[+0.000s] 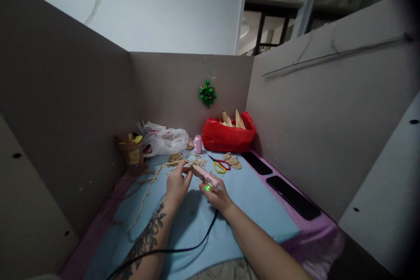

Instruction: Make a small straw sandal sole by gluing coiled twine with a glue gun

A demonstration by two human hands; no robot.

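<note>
Braid [157, 172] pinched in left hand [177, 181], near tip of glue gun [207, 177], itself grasped in right hand [218, 195]. Best squeeze lightly, left hand clear of heat, cable [183, 250] slack.

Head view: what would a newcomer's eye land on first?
Probably the bright red bag at the back right of the blue cloth, with pale dry husks poking out of its top. Next, likely the green ornament on the back panel above it. Then, front and centre, the right hand gripping a pink tool with a glowing green light.
</note>
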